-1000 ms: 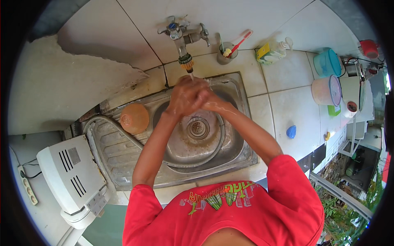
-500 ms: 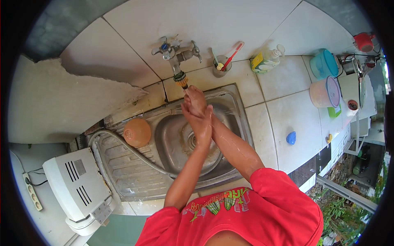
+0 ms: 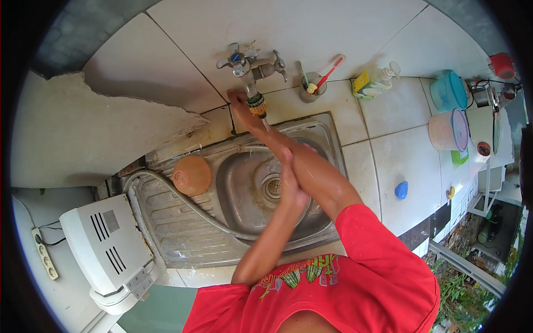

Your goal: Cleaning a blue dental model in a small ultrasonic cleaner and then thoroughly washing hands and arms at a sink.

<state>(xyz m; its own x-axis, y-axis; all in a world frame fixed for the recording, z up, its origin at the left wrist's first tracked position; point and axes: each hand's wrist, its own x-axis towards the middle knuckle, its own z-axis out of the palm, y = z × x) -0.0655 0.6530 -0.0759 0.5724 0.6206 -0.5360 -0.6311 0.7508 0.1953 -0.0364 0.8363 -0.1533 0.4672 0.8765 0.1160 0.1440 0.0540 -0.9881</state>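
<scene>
right hand [image 3: 240, 105] fingers at tap nozzle [image 3: 256, 104] — touching

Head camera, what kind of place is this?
Likely a home kitchen wash area: a steel sink with a tap on a tiled counter, a cup of toothbrushes, a soap bottle.

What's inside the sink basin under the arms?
Inside the sink basin the round drain shows, with a hose running along the rim. The left hand rubs the right forearm, covering the basin's right side.
</scene>
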